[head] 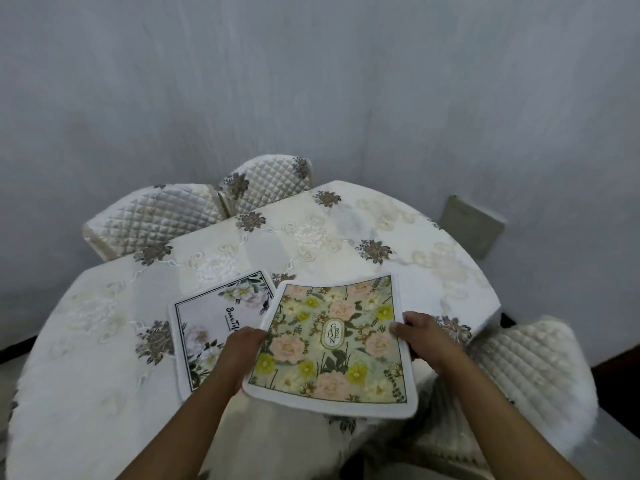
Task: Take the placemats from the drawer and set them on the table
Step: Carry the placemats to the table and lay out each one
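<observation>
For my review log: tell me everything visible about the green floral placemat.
The green floral placemat is squarish with rounded corners and a thick white border. It looks like soft fabric, printed with pink and yellow flowers and a central oval label. The left hand and right hand grip its side edges. Its left edge overlaps the white placemat.

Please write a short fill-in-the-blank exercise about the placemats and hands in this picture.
1. Both hands hold the green floral placemat printed with the word ____.
2. The white placemat lies to the ____ of the green one.
3. The left hand and right hand grip opposite ____ of the green placemat.

Missing words: GARDEN; left; edges
</observation>
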`<state>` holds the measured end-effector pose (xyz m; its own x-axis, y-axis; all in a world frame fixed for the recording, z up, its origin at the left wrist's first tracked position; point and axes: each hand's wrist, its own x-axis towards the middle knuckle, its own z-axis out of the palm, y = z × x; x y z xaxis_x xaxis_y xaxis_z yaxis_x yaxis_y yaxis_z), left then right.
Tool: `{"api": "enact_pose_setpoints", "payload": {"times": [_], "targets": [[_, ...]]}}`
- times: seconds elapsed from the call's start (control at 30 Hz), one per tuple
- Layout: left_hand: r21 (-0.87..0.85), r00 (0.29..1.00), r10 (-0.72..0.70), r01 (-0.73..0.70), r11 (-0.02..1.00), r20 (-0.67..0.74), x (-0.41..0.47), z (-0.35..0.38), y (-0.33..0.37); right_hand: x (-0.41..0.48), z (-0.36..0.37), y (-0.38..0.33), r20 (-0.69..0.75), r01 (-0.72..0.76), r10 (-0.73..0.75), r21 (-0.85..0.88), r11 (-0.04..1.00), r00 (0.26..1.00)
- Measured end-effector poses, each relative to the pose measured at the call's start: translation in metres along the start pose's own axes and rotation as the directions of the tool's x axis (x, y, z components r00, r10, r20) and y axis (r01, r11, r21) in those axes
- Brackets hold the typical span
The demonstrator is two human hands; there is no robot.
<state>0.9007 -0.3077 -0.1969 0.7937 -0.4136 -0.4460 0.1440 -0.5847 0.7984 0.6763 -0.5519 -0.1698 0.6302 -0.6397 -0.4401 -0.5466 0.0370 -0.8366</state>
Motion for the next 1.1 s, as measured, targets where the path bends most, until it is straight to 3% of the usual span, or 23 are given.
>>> {"api": "enact_pose_setpoints", "payload": {"times": [0.17,0.3,0.63,0.8,1.1], "targets": [[-0.008,0.994,0.048,-0.049,0.999,-0.094,-0.032,0.069,0.025,-0.003,-0.057,0.025,-0.268,0.027,-0.051,-0.091,0.996,0.962],[-0.047,0.985,0.075,-0.083,0.995,-0.155,-0.063,0.142,0.041,-0.002,-0.119,0.050,-0.344,0.088,-0.093,-0.030,0.996,0.934],[-0.156,0.917,0.052,-0.123,0.980,-0.395,-0.132,0.254,0.066,0.023,-0.232,0.072,-0.182,0.214,-0.230,-0.103,0.971,0.956],[-0.161,0.893,0.040,-0.124,0.979,-0.449,-0.134,0.264,0.077,0.045,-0.238,0.069,-0.097,0.229,-0.234,-0.056,0.972,0.967],[-0.187,0.881,0.025,-0.127,0.974,-0.472,-0.082,0.273,0.077,0.097,-0.232,0.052,-0.095,0.206,-0.216,-0.103,0.973,0.972]]}}
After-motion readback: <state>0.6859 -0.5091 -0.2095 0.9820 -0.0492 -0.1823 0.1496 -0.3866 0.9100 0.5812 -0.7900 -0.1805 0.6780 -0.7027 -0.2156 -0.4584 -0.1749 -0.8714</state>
